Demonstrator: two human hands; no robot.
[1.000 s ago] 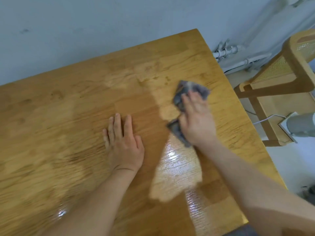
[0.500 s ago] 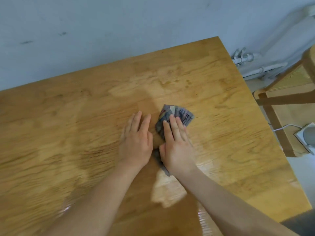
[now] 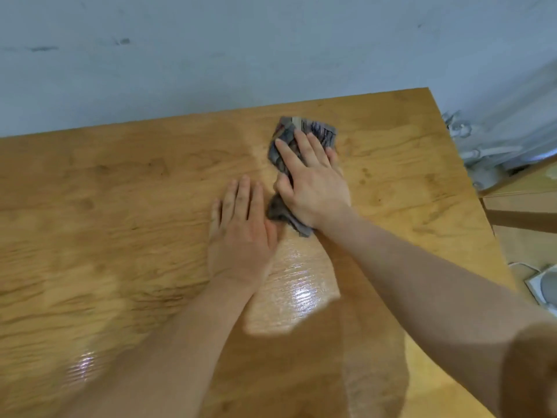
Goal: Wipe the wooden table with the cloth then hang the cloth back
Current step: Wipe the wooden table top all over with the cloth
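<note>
Since 0.5 s ago: right hand [image 3: 313, 188] and cloth [image 3: 301, 137] have slid farther from the person, toward the wall [image 3: 211, 55]; left hand [image 3: 241, 233] stays planted. Left hand: flat on counter [image 3: 90, 206], palm down, fingers straight and close together, holding nothing. Just beside it, right hand: flat on the crumpled grey cloth, fingers spread, pressing it down, not pinching. Cloth pokes out beyond the fingertips and behind the wrist. Wet glossy patch [image 3: 295, 294] between the forearms. Far right, off the counter: chair [image 3: 527, 206], blurred pipes [image 3: 470, 137] by the wall
</note>
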